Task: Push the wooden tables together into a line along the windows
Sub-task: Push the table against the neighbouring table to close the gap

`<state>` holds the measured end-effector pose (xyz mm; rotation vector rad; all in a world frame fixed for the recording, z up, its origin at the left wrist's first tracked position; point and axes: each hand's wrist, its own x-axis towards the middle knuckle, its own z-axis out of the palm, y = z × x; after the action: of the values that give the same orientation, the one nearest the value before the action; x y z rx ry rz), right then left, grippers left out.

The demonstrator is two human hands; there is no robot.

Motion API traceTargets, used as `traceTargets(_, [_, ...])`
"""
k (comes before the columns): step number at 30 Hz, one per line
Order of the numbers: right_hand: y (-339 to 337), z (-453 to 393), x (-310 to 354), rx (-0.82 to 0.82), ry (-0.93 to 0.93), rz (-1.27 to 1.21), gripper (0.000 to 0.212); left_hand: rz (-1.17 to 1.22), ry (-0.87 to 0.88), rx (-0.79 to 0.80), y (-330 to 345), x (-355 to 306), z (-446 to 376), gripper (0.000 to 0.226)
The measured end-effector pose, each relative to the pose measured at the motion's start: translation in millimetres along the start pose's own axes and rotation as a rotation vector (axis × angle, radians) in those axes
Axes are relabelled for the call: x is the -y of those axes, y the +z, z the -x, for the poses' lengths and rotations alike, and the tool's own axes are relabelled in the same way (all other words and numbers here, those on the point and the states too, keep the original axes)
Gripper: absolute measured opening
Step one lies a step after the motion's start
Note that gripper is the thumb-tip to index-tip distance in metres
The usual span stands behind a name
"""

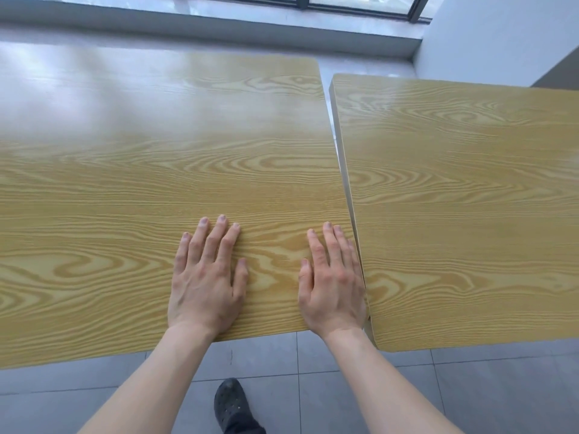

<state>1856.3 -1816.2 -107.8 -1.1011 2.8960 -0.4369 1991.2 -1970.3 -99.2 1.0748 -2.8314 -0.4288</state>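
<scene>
Both hands lie flat, palms down, on the top of the left wooden table (pixel 156 183), close to its near edge. The left hand (pixel 205 277) has its fingers straight and slightly spread, pressing on the surface and gripping nothing. The right hand (pixel 333 283) lies the same way, fingers straight and close together, its outer side at the table's right edge, just beside the seam.

To the right of the right hand stands the right wooden table (pixel 463 214). The two tops appear to meet, or nearly meet, at the near end beside the right hand. Ahead of the fingertips the gap (pixel 327 86) widens into a narrow wedge through which floor shows. The far edges are also out of step: the left table reaches nearer the window sill (pixel 219 29) than the right one.

Step in hand, as judged: closing and squaring the joint between these two tables, by friction of the flat palms on the top.

The next move appears to call for:
- downward pressure through both palms so they do not slide on the smooth laminate;
- a push rightward and slightly turning, to bring the far corner across and shut the wedge;
- a check that the far edges run parallel to the sill.

Below the forearms, a dark shoe (pixel 233 405) stands on the grey floor tiles (pixel 344 386).
</scene>
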Motion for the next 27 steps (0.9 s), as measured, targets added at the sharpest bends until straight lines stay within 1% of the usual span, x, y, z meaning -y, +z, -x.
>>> traceTargets(5, [-10,5,2,0.116,-0.009,0.079,0.054,0.011,0.015,0.059,-5,3,7,0.059])
traceTargets(8, [-30,-22,7,0.103,0.004,0.098,0.051,0.015,0.032,0.062,-24,8,-18,0.057])
traceTargets(12, [-54,-72,15,0.097,0.008,0.085,0.055,0.006,0.003,0.052,-56,12,-72,0.061])
traceTargets(16, [-66,-135,20,0.074,-0.022,0.055,0.056,0.009,0.002,0.019,-77,7,-140,0.065])
traceTargets(21, [-58,-235,22,0.073,-0.056,0.023,0.058,0.000,-0.004,0.002,-85,-1,-235,0.068])
traceTargets(23, [-55,-284,25,0.088,-0.080,-0.014,0.058,0.000,-0.039,-0.009,-88,-4,-276,0.064])
traceTargets(25, [-51,-332,25,0.131,-0.107,-0.033,0.053,-0.008,-0.053,0.012,-87,-6,-318,0.058])
traceTargets(27, [-44,-374,24,0.174,-0.126,-0.042,0.053,-0.009,-0.076,0.014,-82,-10,-355,0.056])
